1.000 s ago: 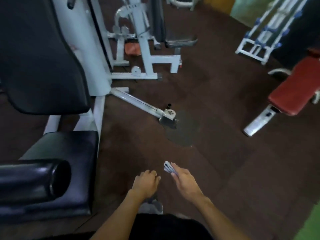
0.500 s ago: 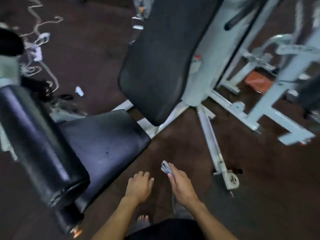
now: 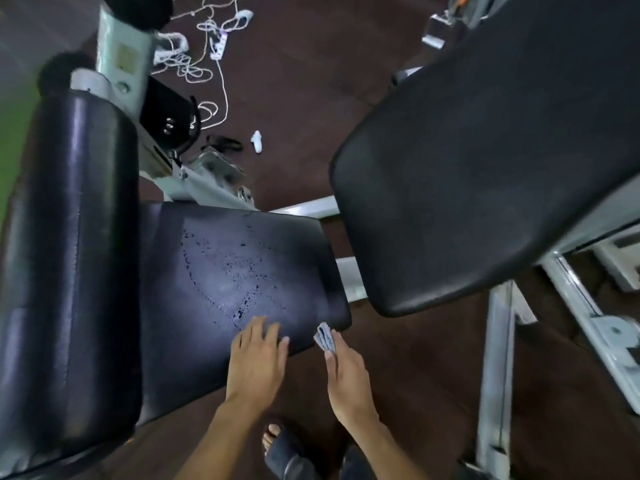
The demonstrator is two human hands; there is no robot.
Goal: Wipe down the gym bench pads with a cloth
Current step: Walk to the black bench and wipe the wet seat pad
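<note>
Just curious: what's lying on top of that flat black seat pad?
The left hand lies on the worn flat black seat pad; whatever is beneath its palm is hidden. The right hand holds the folded grey cloth at its edge.

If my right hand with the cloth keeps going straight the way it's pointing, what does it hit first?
Probably the near corner of the seat pad: the right hand and its folded cloth point there, though height is unclear.

A tangle of white cord [image 3: 207, 60] lies on the dark brown floor [image 3: 304, 81] far left, with a small white scrap [image 3: 256, 141] nearby.
</note>
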